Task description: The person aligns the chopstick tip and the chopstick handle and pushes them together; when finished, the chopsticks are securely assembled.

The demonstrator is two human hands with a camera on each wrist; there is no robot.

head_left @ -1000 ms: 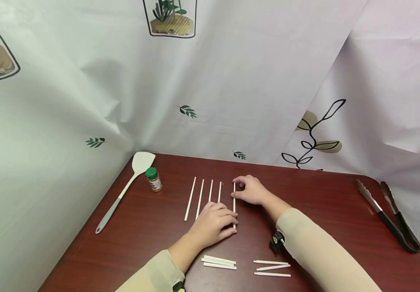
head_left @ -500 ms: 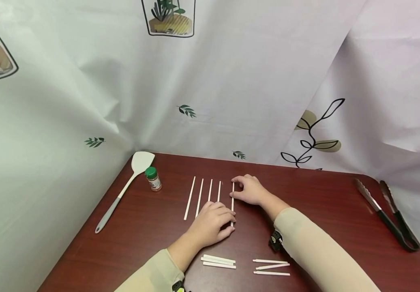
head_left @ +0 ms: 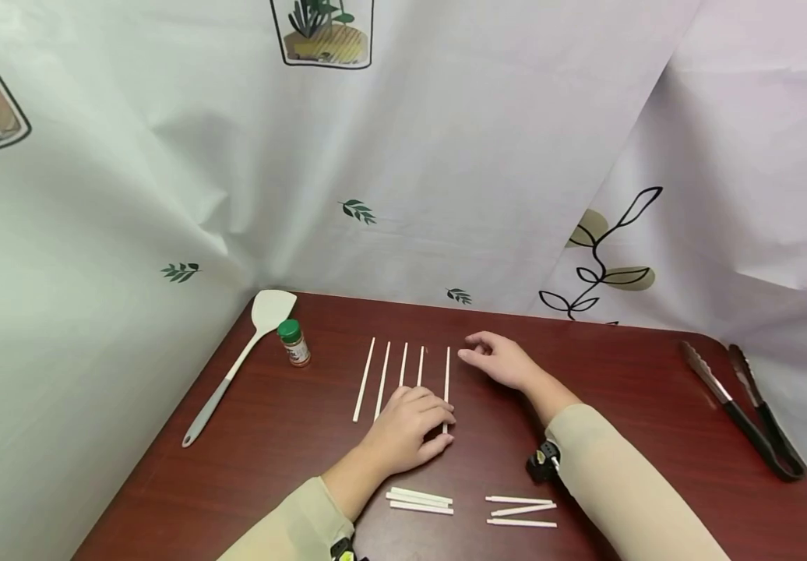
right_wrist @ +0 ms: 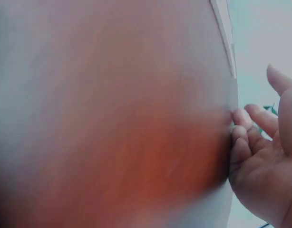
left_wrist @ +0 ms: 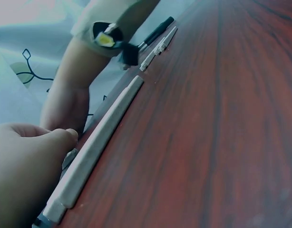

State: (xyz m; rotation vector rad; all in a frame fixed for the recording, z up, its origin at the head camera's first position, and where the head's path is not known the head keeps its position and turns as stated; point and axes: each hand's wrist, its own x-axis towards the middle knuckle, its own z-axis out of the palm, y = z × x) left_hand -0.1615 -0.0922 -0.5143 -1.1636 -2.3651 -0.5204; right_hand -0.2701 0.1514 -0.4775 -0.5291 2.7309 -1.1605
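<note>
dark red tabletop (head_left: 656, 389) bears short sticks (head_left: 421, 508) nearest us; our left hand (head_left: 409, 432) pinches the rightmost long stick (head_left: 447, 382) low down, hiding parts of two neighbouring sticks (head_left: 421, 366); beyond, our right hand (head_left: 502, 361), thumb parted from fingers, hovers beside that stick's far end

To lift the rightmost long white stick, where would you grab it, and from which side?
Probably the far half of the long white stick, pinched between thumb and finger from the right. It is thin and lies flat; the left hand is at its near end, another stick lies to its left, and the right hand is beside its bare far end.
</note>
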